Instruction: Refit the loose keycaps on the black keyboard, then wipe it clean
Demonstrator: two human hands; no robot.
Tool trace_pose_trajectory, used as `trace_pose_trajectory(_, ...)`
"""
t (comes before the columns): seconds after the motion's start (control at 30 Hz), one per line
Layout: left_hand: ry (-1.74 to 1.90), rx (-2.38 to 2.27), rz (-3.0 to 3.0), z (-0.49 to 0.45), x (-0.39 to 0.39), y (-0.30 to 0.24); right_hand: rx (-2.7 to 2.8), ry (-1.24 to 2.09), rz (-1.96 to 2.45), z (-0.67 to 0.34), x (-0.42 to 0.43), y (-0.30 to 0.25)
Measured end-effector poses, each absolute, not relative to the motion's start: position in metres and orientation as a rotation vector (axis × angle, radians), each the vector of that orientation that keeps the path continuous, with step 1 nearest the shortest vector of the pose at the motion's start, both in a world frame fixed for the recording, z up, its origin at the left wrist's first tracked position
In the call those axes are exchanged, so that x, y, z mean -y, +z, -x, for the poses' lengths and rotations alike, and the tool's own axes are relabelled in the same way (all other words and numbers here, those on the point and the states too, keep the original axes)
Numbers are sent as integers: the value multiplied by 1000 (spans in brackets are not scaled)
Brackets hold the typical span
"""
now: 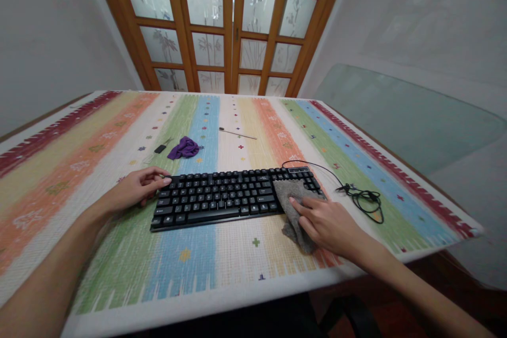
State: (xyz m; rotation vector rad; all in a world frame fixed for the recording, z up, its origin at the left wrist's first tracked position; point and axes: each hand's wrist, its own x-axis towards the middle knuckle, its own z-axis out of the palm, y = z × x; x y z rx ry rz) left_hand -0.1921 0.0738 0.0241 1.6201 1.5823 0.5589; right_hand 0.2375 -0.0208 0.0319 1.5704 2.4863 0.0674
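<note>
A black keyboard [222, 195] lies flat on the striped tablecloth in front of me. My left hand [137, 187] grips its upper left corner, thumb on top and fingers curled at the edge. A grey cloth [291, 203] covers part of the number keys at the right end and hangs past the near edge. My right hand [322, 222] holds this cloth, with its fingertips pressing it against the keys. The fingers underneath are partly hidden.
A purple cloth [184, 148] lies bunched behind the keyboard, beside a small black-handled tool [160, 148]. Farther back is a thin stick with a dark tip [240, 134]. The keyboard's coiled cable [366, 200] rests at right. The tablecloth's near edge [222, 296] is close.
</note>
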Motion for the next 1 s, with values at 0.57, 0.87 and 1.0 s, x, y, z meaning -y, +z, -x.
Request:
trace_pose_trajectory(0.57,566,-1593,-1607,187,-72,30,-2704,190,-1867,-267,22,39)
trace_pose_trajectory(0.87,572,-1603,-1603,186,-71,30,-2600,-34,-1722,-252,28,18)
trace_pose_trajectory(1.0,556,-1590,-1621,189,-73,27,-2646,-14,-1749,-255,28,32)
